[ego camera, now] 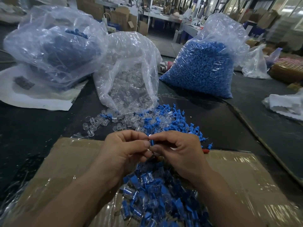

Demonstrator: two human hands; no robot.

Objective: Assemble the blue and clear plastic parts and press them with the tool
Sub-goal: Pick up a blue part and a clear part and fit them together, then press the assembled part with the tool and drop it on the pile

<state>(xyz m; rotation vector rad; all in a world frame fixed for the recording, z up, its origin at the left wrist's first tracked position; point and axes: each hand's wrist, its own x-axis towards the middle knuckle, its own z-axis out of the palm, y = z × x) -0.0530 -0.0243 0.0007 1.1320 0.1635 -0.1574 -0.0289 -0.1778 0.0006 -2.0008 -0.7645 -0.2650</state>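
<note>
Hands meet fingertip to fingertip over a flattened brown cardboard box wrapped in shiny clear tape (68,161). The left hand (124,149) and the right hand (178,151) both have their fingers curled, and thumb and forefinger of each pinch one small blue plastic part (152,142), which stands roughly upright between them. Whether a clear piece sits on that part cannot be told; the fingers hide it. Directly below the grip, between the two forearms, lies a heap of joined blue-and-clear plastic pieces (150,194) on the cardboard. Just beyond the grip, loose blue plastic pins (180,118) are scattered on the dark table surface (32,128), mixed to the left with loose clear plastic caps (98,123). Further beyond the grip an open transparent bag of clear caps (127,71) spills toward the hands. Beyond and right of the grip stands a clear bag packed full of blue pieces (205,66); beyond and left, a crumpled clear bag holding darker blue pieces (54,46). Just right of the right hand, a small red object (205,151) shows at the cardboard's edge, mostly hidden.
</note>
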